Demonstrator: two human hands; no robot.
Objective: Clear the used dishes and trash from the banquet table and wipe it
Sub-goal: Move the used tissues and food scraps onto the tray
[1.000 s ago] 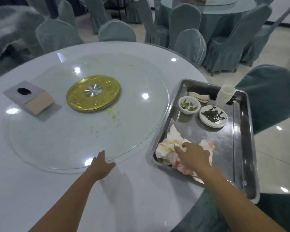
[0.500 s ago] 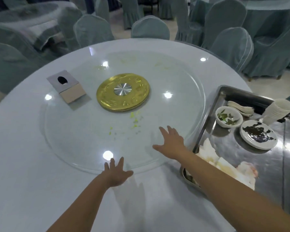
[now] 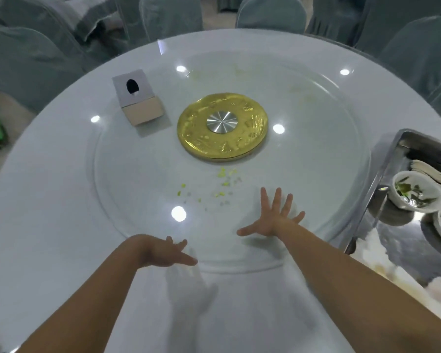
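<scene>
right hand (image 3: 274, 220) fingers spread flat on glass turntable (image 3: 138, 174) | left hand (image 3: 163, 252) open | crumbs (image 3: 224, 183) just beyond fingertips

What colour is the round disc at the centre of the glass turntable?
Gold, with a silver metal hub in its middle; the disc shows clearly in the head view.

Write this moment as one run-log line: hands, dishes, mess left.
left hand open, at glass turntable rim | right hand open, spread over the glass | dishes in steel tray | yellow-green crumbs unwiped

Metal tray (image 3: 382, 171) (and its dishes) cut off at right edge
</scene>
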